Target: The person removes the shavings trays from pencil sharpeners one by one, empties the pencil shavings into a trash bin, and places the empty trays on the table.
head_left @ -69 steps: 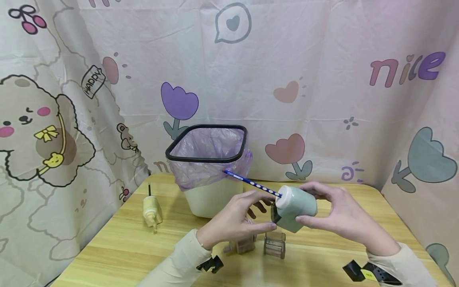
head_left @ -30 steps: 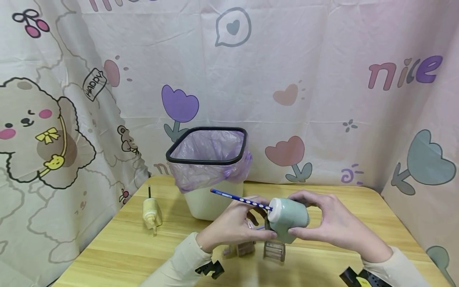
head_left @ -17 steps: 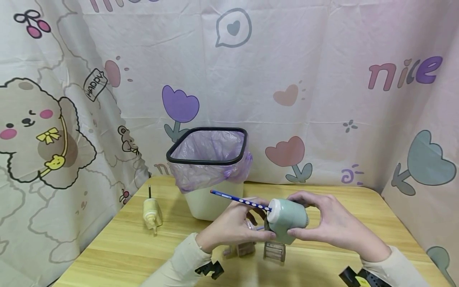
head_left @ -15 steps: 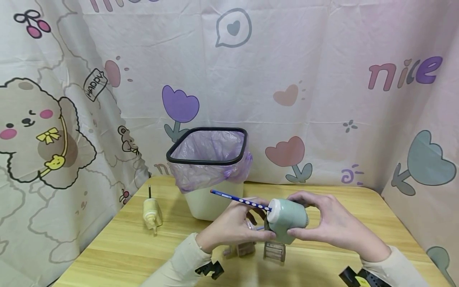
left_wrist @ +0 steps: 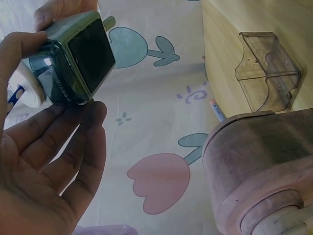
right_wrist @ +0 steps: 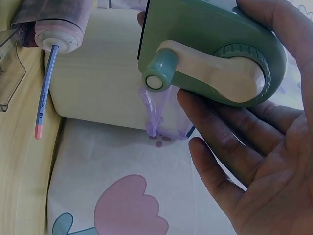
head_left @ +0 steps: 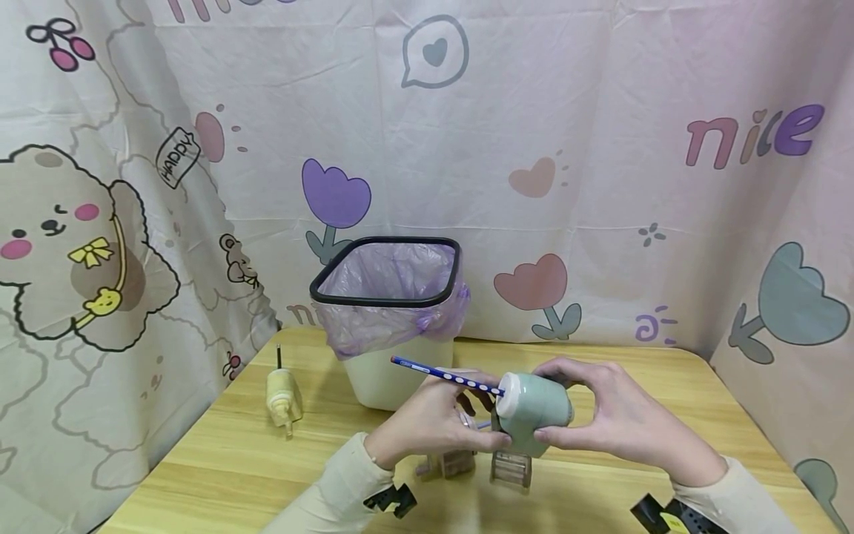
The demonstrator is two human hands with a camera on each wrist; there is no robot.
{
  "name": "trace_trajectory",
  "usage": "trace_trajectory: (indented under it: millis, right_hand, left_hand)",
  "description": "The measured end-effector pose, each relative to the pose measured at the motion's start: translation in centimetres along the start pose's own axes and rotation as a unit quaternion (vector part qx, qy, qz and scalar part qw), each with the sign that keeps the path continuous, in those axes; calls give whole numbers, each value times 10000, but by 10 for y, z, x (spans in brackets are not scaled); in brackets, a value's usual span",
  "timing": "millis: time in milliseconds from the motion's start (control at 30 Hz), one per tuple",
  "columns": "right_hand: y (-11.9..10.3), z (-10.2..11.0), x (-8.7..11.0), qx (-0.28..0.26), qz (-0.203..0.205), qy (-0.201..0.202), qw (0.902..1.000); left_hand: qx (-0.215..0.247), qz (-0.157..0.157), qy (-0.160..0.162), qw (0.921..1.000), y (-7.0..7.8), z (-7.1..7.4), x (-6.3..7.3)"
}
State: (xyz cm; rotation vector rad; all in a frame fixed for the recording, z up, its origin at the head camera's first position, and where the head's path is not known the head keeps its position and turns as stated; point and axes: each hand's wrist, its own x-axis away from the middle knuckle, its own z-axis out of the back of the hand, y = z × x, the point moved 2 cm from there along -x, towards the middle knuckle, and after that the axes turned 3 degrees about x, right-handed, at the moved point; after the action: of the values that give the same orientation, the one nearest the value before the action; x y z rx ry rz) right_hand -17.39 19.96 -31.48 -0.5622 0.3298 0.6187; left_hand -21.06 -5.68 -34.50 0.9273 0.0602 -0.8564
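Note:
Both hands hold a green hand-crank pencil sharpener [head_left: 543,408] above the table, tilted on its side. From its white front a blue pencil with white dots [head_left: 443,373] sticks out to the left. My left hand [head_left: 443,415] grips the front end, thumb on one side and fingers on the other. The rear end sits between the thumb and fingers of my right hand [head_left: 623,415]. In the right wrist view the beige crank arm [right_wrist: 210,71] faces that palm, untouched. A dark square opening [left_wrist: 93,56] shows in the left wrist view.
On the table, partly behind my left hand, lies a pink sharpener [left_wrist: 264,166] with a blue pencil [right_wrist: 45,93] in it. A clear drawer [head_left: 511,469] lies beside it. A bin [head_left: 394,371] with a purple bag stands behind; a yellow sharpener [head_left: 282,393] is at left.
Since the oldest frame, both hands have brought the green sharpener and its pencil slightly left and down, and the pencil lies flatter. Over the last second they have hardly moved.

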Motion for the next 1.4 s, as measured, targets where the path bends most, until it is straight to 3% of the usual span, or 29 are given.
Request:
trace_trajectory:
  millis: [1067,1400]
  right_hand:
    - [0,3,-1,126,48,14,9999]
    - [-1,4,-1,184,2,42,9998]
  left_hand:
    - [73,178,70,9998,2,2,-1]
    - [155,-84,211,9996,-1,1,0]
